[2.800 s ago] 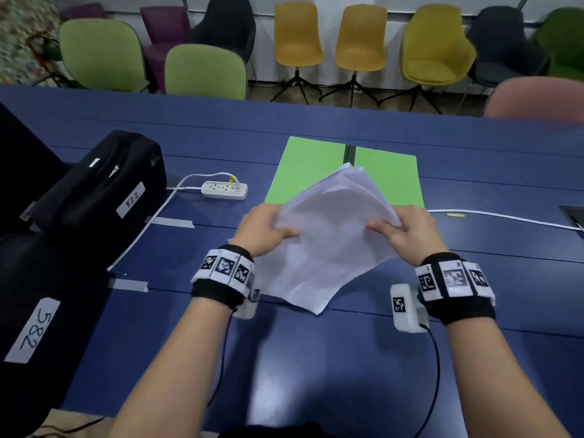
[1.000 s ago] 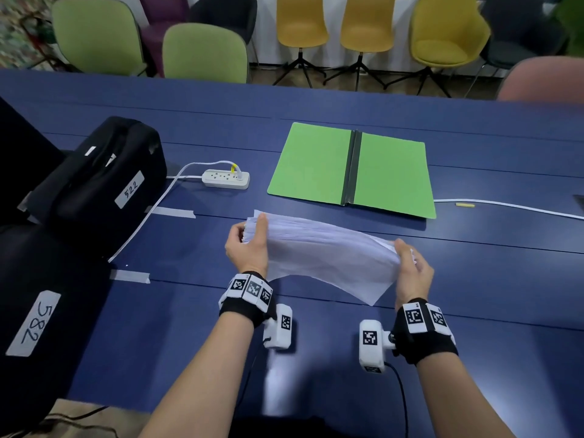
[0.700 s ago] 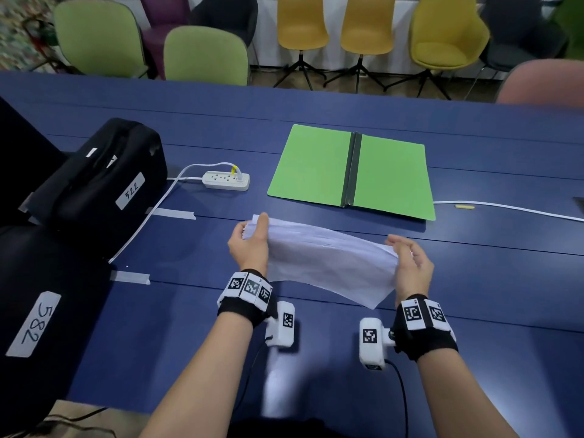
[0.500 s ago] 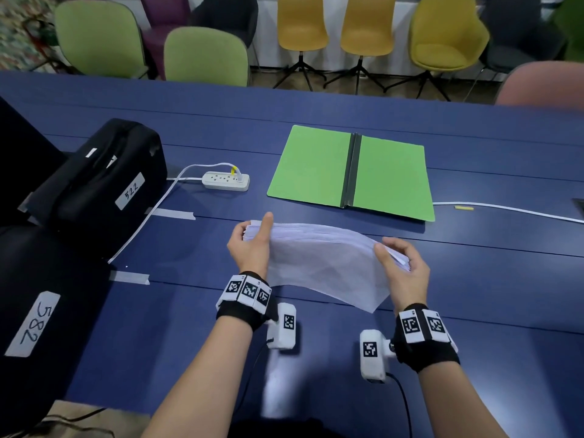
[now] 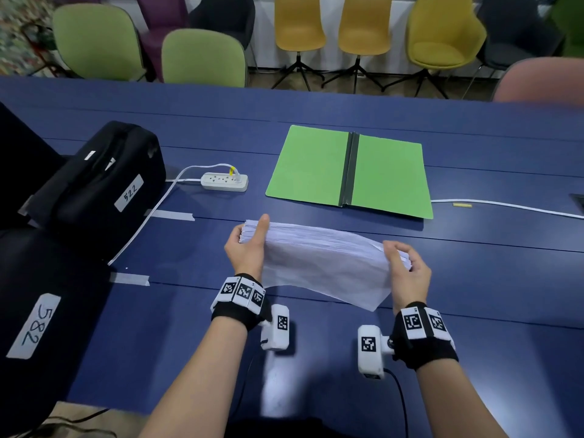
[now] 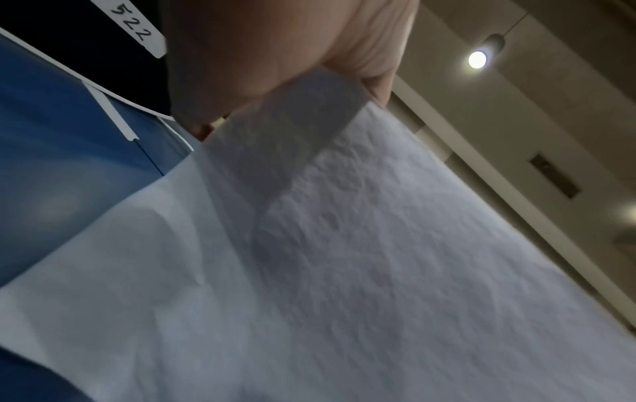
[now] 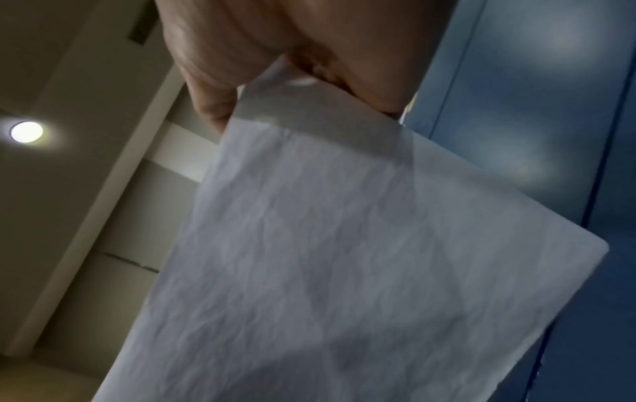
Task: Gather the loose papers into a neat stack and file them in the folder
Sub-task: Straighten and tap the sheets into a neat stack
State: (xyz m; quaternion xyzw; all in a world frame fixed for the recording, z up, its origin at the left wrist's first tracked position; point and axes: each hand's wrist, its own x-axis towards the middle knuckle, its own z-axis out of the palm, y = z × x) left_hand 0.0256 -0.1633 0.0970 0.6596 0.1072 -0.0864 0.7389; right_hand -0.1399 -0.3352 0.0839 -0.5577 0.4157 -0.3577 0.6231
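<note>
A long dark-blue desk (image 5: 316, 109) with thin seams running across it fills the scene. At its left edge stand two black fabric cases, the nearer one (image 5: 38, 311) labelled 582 and the farther one (image 5: 101, 184) labelled 522. Strips of pale tape (image 5: 170, 214) hold a white cable (image 5: 148, 216) down; it leads to a white power strip (image 5: 225, 181). Above the desk's middle, the left hand (image 5: 246, 248) grips one end of the white stack of papers (image 5: 322, 260), thumb on top; the right hand (image 5: 407, 273) clasps the other end. The papers hang tilted, their lower edge just off the desk. Behind them lies an open green folder with a dark spine (image 5: 316, 165), flat on the desk. Along the far wall stand green (image 5: 94, 39), yellow (image 5: 300, 23) and dark chairs. The wrist views show a ceiling with round lamps (image 6: 477, 59).
</note>
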